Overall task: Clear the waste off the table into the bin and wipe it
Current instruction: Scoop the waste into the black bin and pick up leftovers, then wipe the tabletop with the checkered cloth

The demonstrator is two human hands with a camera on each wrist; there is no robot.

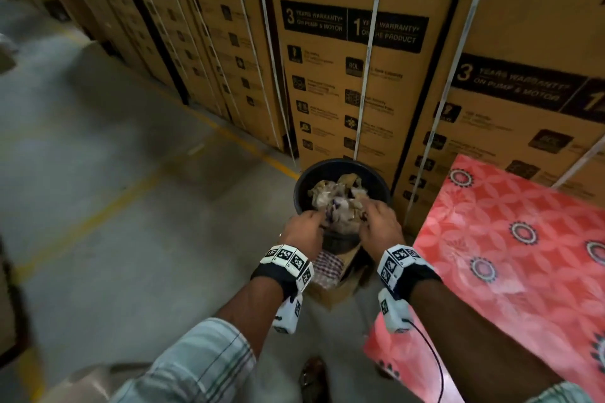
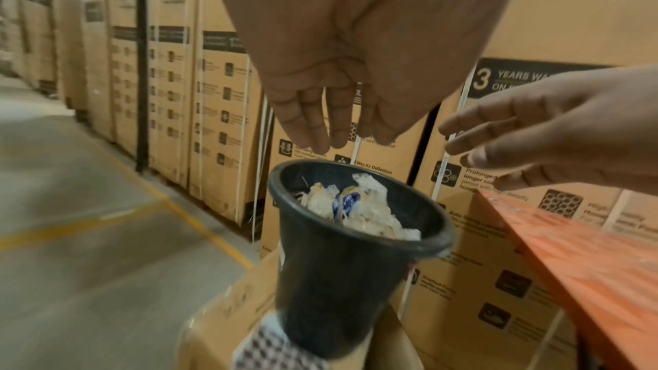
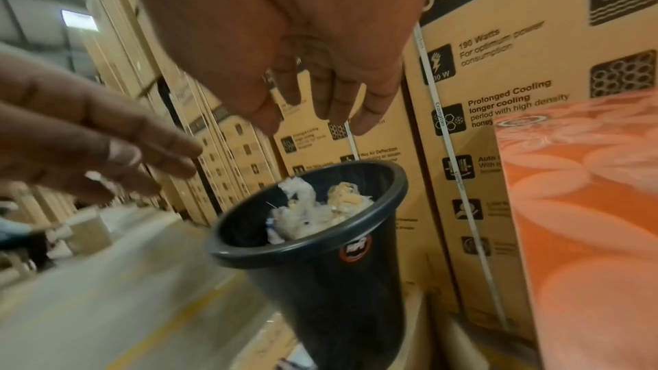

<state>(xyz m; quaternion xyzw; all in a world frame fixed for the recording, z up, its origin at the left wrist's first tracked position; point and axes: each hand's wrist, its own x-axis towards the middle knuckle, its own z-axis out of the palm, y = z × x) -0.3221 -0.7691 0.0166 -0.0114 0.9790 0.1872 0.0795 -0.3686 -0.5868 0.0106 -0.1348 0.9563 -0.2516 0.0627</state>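
Two hands over bin: left hand [image 1: 302,232] and right hand [image 1: 381,226], fingers loosely spread, holding nothing | crumpled waste [image 1: 339,198] lies inside black bin [image 1: 302,186] beside red-covered worktop [image 1: 510,255] | judged: clearing done where the worktop shows; wiping left

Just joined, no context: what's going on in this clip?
A person is dumping table waste. Both hands, left hand and right hand, hang open over a black bin that already holds crumpled wrappers. Neither hand holds anything. The table with the red patterned cover stands to the right, not yet wiped.
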